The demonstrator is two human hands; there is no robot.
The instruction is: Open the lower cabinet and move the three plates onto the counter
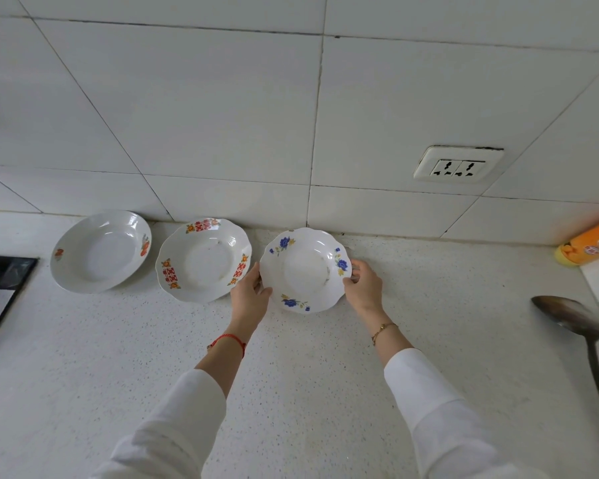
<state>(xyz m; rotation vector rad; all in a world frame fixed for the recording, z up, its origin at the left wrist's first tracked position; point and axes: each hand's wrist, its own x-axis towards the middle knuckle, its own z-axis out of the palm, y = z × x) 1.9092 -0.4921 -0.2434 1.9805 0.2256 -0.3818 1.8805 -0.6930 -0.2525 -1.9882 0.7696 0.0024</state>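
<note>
Three white plates stand in a row on the speckled counter (291, 368) by the tiled wall. The left plate (101, 252) has small orange marks. The middle plate (204, 259) has red and orange decoration on its rim. The right plate (305, 269) has blue flowers and lies between my hands. My left hand (249, 295) grips its left rim, and my right hand (362, 285) grips its right rim. The lower cabinet is out of view.
A black cooktop (0, 288) sits at the left edge. A large metal ladle (581, 337) lies at the right. An orange bottle (592, 245) lies on its side at the far right. A wall socket (459, 164) is above the counter.
</note>
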